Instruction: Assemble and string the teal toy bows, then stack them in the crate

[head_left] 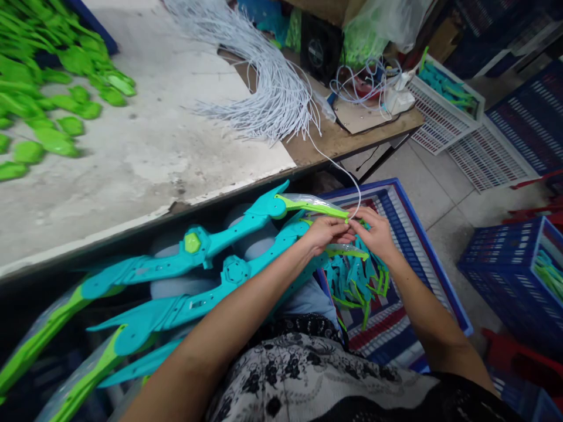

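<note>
A teal toy bow [165, 266] with lime-green end pieces lies across my lap, beside the bench edge. My left hand [326, 232] has its fingers closed around the green tip [314, 206] of this bow. Pinched at the same tip, my right hand [375, 232] holds the end of a white cord [338, 167], which loops up toward the bench. The fingertips of both hands nearly meet, and the cord's very end is hidden between them. A second toy bow [189, 305] of the same colours lies alongside, partly behind my left forearm.
On the bench [149, 135] lie a thick bundle of white cords [275, 94] and a pile of green plastic parts [57, 111]. A small black fan [319, 50] stands behind. A blue-rimmed crate [433, 266] holds more teal-and-green pieces below my hands. Other crates [501, 258] stand on the right.
</note>
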Motion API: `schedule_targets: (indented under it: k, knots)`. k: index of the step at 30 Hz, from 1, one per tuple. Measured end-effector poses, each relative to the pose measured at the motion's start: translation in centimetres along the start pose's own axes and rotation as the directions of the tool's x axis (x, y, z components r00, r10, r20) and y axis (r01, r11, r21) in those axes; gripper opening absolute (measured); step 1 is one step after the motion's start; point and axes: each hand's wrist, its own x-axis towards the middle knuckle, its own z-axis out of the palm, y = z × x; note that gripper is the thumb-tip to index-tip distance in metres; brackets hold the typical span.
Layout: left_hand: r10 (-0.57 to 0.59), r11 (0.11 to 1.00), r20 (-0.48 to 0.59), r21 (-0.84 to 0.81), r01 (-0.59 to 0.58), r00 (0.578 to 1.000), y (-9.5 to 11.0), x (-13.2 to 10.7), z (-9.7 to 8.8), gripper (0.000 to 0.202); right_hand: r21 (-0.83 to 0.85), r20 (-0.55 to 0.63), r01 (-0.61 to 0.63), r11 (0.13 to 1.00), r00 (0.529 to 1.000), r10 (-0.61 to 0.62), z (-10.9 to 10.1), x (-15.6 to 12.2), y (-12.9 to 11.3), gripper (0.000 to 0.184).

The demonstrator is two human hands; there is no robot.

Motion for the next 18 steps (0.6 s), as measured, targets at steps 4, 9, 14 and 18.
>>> schedule_targets:
  k: [4,9,14,18]
  knots:
    - [0.039,0.989,-0.035,0.147,-0.034,0.999,-0.2,-0.5,0.0,0.023,-0.029,0.053,-0.008,1.000,0.999,0.010,0.3,0.4,-0.1,0.014]
    - [0.169,0.930,-0.036,0.338,-0.147,0.985,0.8,-3.6,-1.9,0.021,-0.046,0.011,-0.107,0.993,0.994,0.108,0.8,0.6,0.3,0.018]
    - [0.431,0.888,-0.057,0.204,-0.412,0.901,2.8,-13.6,-7.6,0.013,0.073,-0.022,-0.258,0.963,0.965,0.261,1.0,1.4,1.9,0.037]
    - [0.587,0.745,-0.505,0.033,-0.666,0.633,2.9,-25.2,-12.2,0.022,0.014,-0.047,-0.338,0.941,0.940,0.338,1.1,3.1,3.3,0.042]
